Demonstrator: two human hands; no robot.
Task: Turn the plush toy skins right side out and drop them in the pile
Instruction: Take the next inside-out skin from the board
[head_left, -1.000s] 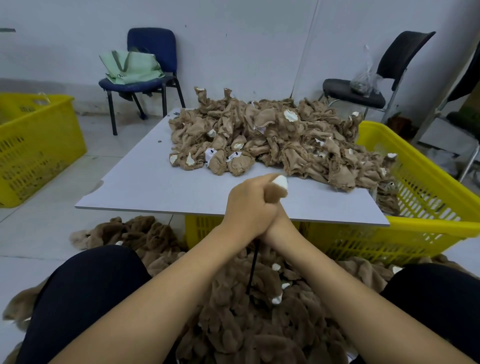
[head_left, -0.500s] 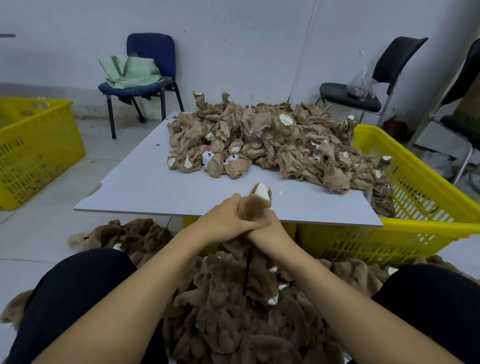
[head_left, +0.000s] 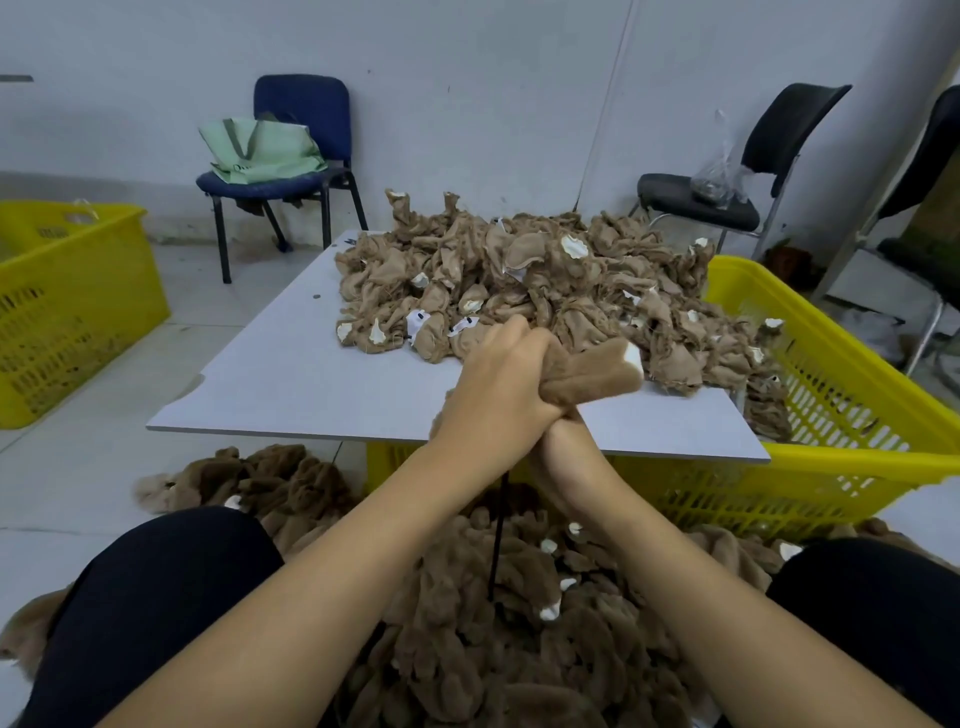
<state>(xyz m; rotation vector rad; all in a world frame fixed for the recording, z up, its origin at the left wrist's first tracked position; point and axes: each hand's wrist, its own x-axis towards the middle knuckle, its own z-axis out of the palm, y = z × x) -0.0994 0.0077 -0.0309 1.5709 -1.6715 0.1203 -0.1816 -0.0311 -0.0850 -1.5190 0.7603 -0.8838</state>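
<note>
So since the last frame more of the furry limb has popped out: the skin (head_left: 592, 371) now sticks out to the right of the fists with its white tip well clear, where before only a short stub poked up above the knuckles. The hands have also come up a little and sit over the near edge of the worktop (head_left: 291, 384). The left hand (head_left: 498, 395) is on top, fingers curled tight around the base of the fur tube, and my guess is it's pulling the fabric back while the rest gets pushed through from below. The right hand (head_left: 558, 447) is tucked under the left one and mostly hidden; what shows looks wrapped around the lower part of the same skin, but I can't make out its fingers properly. A thin dark rod (head_left: 497, 530) runs down from under the hands toward the lap, probably the pusher the skin gets rolled over, though where it meets the skin is hidden. Still-inside-out skins sit in a stack (head_left: 519, 291) at the far right of the worktop, spilling toward the yellow basket (head_left: 857, 441), handy for grabbing the next one. The finished fluffy ones form the pile (head_left: 493, 623) on the floor between the knees, right under the hands, so a done skin can just be let go. This one looks partway turned, not ready to drop yet.
</note>
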